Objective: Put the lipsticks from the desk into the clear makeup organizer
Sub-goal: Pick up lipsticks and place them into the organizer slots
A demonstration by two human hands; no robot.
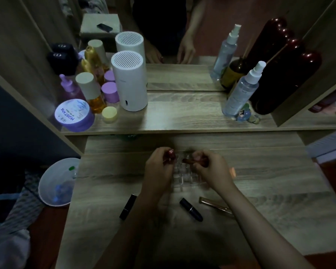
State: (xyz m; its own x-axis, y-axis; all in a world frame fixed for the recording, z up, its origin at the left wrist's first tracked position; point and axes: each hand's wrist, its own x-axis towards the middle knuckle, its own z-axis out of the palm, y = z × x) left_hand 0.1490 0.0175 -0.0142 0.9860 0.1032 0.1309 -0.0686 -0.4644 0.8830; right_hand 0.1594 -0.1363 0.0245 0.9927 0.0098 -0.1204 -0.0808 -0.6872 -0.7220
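Note:
The clear makeup organizer (184,178) stands mid-desk, a grid of small cells, partly hidden by both hands. My left hand (159,167) is closed around a red lipstick (170,155) held upright at the organizer's left edge. My right hand (211,169) grips a second reddish-brown lipstick (188,161), held sideways above the cells. Closer to me on the desk lie a black lipstick (128,206), a dark purple lipstick (191,209) and a thin gold tube (214,205).
A raised shelf behind the desk carries a white cylinder (130,80), purple jars (74,115) and bottles on the left, and spray bottles (242,90) and a dark red case (279,74) on the right. A mirror stands behind. A white bin (56,183) sits left of the desk.

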